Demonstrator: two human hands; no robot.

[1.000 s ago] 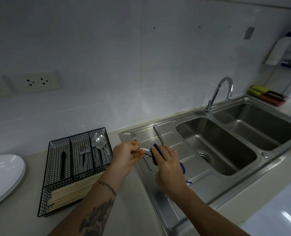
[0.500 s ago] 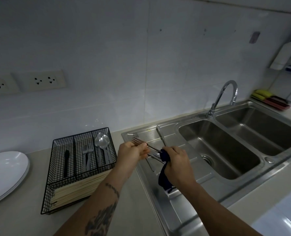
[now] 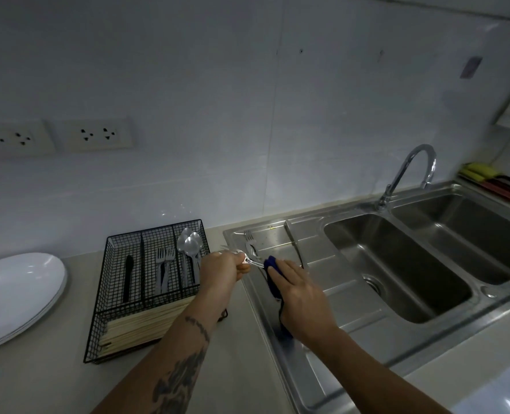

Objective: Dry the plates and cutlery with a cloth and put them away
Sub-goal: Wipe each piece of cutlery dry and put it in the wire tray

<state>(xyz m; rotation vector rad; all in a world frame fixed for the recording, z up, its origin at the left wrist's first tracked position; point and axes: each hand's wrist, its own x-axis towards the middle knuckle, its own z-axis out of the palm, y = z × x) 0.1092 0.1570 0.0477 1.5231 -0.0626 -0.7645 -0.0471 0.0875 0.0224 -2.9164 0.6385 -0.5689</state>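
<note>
My left hand [image 3: 222, 268] grips a metal fork [image 3: 253, 261] over the left edge of the sink's draining board [image 3: 331, 282]. My right hand [image 3: 295, 294] holds a dark blue cloth [image 3: 273, 274] wrapped round the fork's handle end. Another fork [image 3: 249, 236] and a knife [image 3: 295, 245] lie on the draining board behind the hands. A black wire cutlery tray [image 3: 146, 282] on the counter holds a black knife, forks [image 3: 164, 264] and spoons [image 3: 189, 245]. White plates [image 3: 14, 294] are stacked at far left.
A double steel sink [image 3: 397, 264] with a curved tap [image 3: 409, 171] fills the right side. Pale chopsticks [image 3: 140, 327] lie in the tray's front compartment. Sponges in a red tray [image 3: 495, 180] sit at the far right. Wall sockets [image 3: 98, 134] are above the counter.
The fork and both hands have shifted slightly left towards the tray. My right hand has slid the cloth along the fork, and its fingers now lie flatter over the cloth.
</note>
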